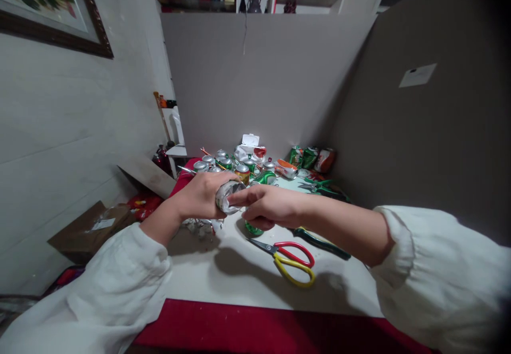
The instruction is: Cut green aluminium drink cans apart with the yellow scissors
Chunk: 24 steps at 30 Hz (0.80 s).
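Note:
My left hand (203, 194) is closed around a short, silvery hollow cylinder (224, 200), whose open end faces right. I cannot make out whether it is a cut can or a roll of tape. The index finger of my right hand (275, 205) is stretched out to the inner rim of that cylinder, with the other fingers curled below it. A green can (254, 229) shows partly under my right hand. Scissors (285, 261) with one red and one yellow handle lie on the white tabletop (195, 279) nearer to me. Dark-handled pliers (323, 245) lie partly behind my right forearm.
Several drink cans (242, 171) stand at the back of the table, and crushed orange-white cans (286, 169) lie farther right. Green-handled pliers (319, 184) rest back right. Silvery scraps (202, 228) lie below my left hand. A grey panel (263, 82) closes off the back.

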Tool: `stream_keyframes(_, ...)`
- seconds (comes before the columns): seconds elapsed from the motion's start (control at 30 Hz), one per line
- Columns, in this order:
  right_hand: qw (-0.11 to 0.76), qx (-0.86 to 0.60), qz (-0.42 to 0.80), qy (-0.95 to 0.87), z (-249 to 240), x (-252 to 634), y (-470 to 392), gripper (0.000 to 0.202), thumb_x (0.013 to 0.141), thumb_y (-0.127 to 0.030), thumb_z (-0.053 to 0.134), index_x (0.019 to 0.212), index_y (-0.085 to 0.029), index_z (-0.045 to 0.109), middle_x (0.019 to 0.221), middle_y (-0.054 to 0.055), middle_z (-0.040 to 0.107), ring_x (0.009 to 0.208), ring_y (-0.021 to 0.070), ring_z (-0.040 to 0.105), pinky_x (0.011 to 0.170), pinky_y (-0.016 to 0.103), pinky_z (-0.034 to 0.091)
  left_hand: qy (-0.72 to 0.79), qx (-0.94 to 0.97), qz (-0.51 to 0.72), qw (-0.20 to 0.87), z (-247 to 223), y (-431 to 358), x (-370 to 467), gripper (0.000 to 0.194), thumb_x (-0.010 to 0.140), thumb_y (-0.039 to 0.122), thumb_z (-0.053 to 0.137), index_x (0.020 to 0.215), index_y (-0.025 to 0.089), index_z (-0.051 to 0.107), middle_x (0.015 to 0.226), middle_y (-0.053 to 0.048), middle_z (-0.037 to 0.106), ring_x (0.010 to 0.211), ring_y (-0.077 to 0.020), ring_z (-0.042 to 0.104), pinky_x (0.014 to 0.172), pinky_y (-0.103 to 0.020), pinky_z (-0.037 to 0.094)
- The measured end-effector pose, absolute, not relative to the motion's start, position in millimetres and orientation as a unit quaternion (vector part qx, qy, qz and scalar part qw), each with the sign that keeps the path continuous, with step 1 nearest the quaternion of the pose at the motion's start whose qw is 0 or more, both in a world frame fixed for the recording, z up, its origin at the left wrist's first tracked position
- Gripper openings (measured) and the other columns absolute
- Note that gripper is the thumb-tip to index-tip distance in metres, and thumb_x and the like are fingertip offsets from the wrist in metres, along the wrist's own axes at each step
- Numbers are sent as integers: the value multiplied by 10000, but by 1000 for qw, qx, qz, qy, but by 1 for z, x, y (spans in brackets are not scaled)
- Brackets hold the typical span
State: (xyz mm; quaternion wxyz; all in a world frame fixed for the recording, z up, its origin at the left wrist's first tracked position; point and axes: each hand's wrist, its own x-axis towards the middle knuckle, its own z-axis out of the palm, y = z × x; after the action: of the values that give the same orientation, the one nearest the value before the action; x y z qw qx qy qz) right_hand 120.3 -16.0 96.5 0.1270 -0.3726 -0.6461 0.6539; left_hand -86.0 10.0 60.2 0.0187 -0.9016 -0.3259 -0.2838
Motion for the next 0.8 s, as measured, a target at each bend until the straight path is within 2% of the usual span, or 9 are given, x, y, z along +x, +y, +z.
stream_keyframes(0.13, 190, -327, 712, -592, 93, 122, -14, 529, 681, 11, 471, 1174, -125, 603, 589, -80, 498, 380, 43, 278, 410, 211, 196, -313, -887, -338, 31, 61, 12, -83, 570, 646, 277, 721, 1184, 156, 578, 1110, -117, 709, 985, -260, 687, 865, -347, 526)
stream_keyframes(0.2, 205, -309, 702, -608, 96, 123, -14, 548, 697, 11, 468, 1211, -134, 589, 658, -56, 552, 395, 44, 287, 421, 218, 213, -316, -876, -363, 19, 61, 13, -82, 586, 611, 231, 722, 1173, 149, 581, 1100, -113, 707, 974, -255, 688, 855, -341, 532)
stream_keyframes(0.27, 186, -315, 655, -661, 101, 124, -14, 629, 731, 10, 451, 1330, -163, 532, 676, -47, 572, 413, 56, 326, 441, 220, 250, -334, -864, -376, -2, 60, 14, -82, 605, 570, 186, 716, 1159, 147, 589, 1083, -102, 708, 944, -249, 691, 831, -335, 536)
stream_keyframes(0.33, 131, -353, 557, -740, 108, 124, -14, 710, 766, 7, 426, 1447, -194, 427, 629, -51, 561, 438, 81, 382, 466, 219, 296, -353, -854, -381, -26, 57, 15, -81, 619, 544, 167, 710, 1152, 149, 595, 1064, -89, 711, 919, -242, 691, 809, -329, 538)
stream_keyframes(0.4, 84, -370, 406, -831, 111, 123, -14, 723, 777, 12, 409, 1467, -202, 405, 678, -21, 613, 509, 106, 465, 511, 226, 348, -365, -848, -381, -52, 55, 15, -80, 625, 533, 174, 716, 1147, 151, 600, 1036, -78, 715, 887, -235, 690, 781, -322, 540)
stream_keyframes(0.47, 69, -332, 230, -912, 110, 122, -15, 667, 751, 29, 414, 1379, -176, 502, 930, 53, 693, 654, 128, 550, 574, 237, 378, -372, -843, -382, -74, 52, 15, -79, 629, 525, 195, 731, 1139, 148, 605, 998, -69, 719, 842, -228, 686, 744, -316, 541)
stream_keyframes(0.57, 62, -273, 16, -960, 105, 118, -18, 606, 709, 38, 445, 1271, -155, 567, 1258, 96, 635, 774, 148, 593, 561, 255, 338, -374, -838, -385, -98, 51, 16, -77, 633, 510, 195, 726, 1130, 138, 613, 952, -60, 720, 790, -219, 677, 693, -303, 538)
stream_keyframes(0.7, 12, -290, -121, -949, 102, 112, -23, 620, 753, 0, 464, 1344, -178, 519, 1360, 91, 586, 621, 128, 575, 460, 293, 229, -377, -836, -381, -115, 53, 17, -80, 610, 511, 176, 696, 1115, 128, 625, 925, -51, 716, 781, -209, 674, 675, -280, 535)
stream_keyframes(0.8, -17, -301, -165, -939, 106, 107, -25, 572, 825, -53, 455, 1387, -158, 491, 1363, 129, 582, 609, 140, 585, 445, 294, 226, -388, -833, -377, -119, 54, 18, -83, 609, 509, 178, 695, 1112, 123, 622, 920, -46, 709, 797, -213, 672, 684, -274, 532)
